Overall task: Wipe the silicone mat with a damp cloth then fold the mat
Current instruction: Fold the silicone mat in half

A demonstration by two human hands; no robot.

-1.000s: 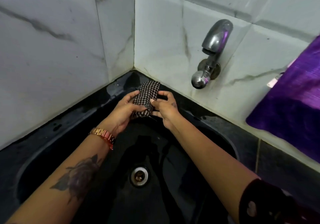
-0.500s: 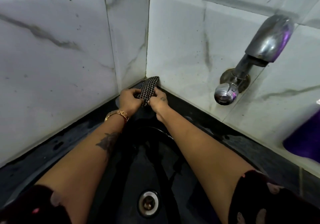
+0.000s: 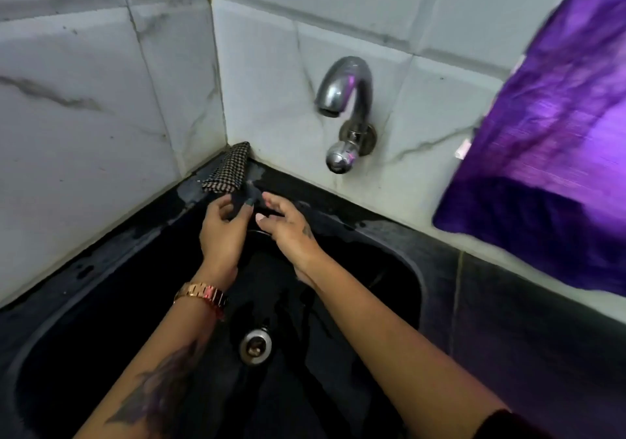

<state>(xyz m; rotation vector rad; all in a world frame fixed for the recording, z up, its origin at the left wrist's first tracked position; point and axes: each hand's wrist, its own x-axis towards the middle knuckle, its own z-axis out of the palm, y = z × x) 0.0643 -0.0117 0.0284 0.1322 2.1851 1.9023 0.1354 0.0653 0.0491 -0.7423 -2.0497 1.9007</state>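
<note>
A folded black-and-white checked cloth (image 3: 227, 168) lies in the back corner on the black sink ledge, leaning against the tiles. My left hand (image 3: 222, 232) hovers just below it with fingers spread and nothing in it. Beside it, my right hand (image 3: 288, 226) is also open and holds nothing, above the rear edge of the basin. Neither hand touches the cloth. No silicone mat is in view.
A black sink (image 3: 415, 279) with a metal drain (image 3: 255, 342) fills the lower view. A chrome tap (image 3: 345, 113) juts from the white marble-look tiles. A purple cloth (image 3: 555, 154) hangs at the right over the dark counter.
Both hands have let go of the cloth, which now rests in the corner, and have drawn back toward me. The view has swung right, showing the purple cloth again.
</note>
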